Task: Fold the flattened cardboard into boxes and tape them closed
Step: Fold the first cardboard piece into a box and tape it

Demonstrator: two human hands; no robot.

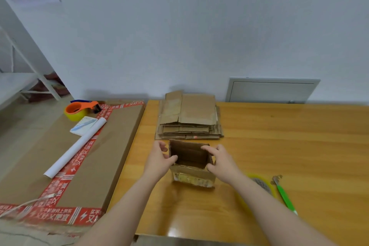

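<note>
The small box (191, 174) stood on the wooden table (279, 136), near the front edge, with its top open. The left hand (159, 158) held its left wall and the right hand (221, 163) held its right wall. On each hand the fingers curled over the top edge and the thumb pressed at the near corner, so both hands pinched the cardboard.

The box looked light and thin. Its walls would probably bend if squeezed hard, and it could slide on the smooth wood. The best place to hold it seemed to be the corners, where the folds make it stiffer.

Just behind the box lay the stack of flat cardboard (189, 118), waiting to be folded. A yellow tape roll (259, 183) sat partly hidden by the right arm, with a green-handled tool (283, 193) beside it. Off to the left an orange tape dispenser (81, 109) rested on a big flat package (111, 146).
</note>
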